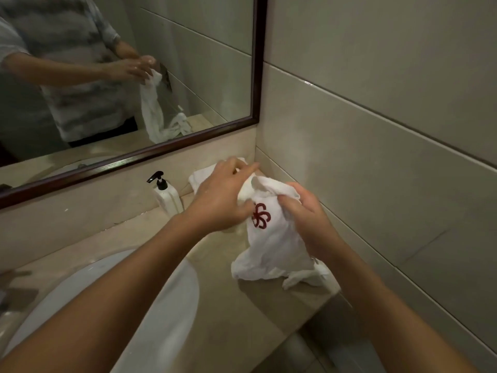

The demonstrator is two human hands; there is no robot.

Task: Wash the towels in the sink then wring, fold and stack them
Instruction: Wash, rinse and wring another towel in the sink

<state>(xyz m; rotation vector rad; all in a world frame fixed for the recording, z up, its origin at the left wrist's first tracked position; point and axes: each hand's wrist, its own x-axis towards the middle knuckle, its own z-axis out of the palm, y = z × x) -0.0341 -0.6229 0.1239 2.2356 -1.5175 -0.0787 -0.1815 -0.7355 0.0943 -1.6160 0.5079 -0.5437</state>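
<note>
Both hands grip a white towel [271, 238] hanging over the surface's right edge: the left hand [223, 200] pinches it beside the red embroidered emblem [260, 215], the right hand [306, 214] clutches its bunched top. To fold it well, find the corners and shake the limp, wrinkled cloth flat first (it looks damp). Another towel [200, 179] lies in the far right corner.

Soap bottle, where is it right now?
The soap bottle stands on the counter against the back wall under the mirror, just left of the hands.
</note>
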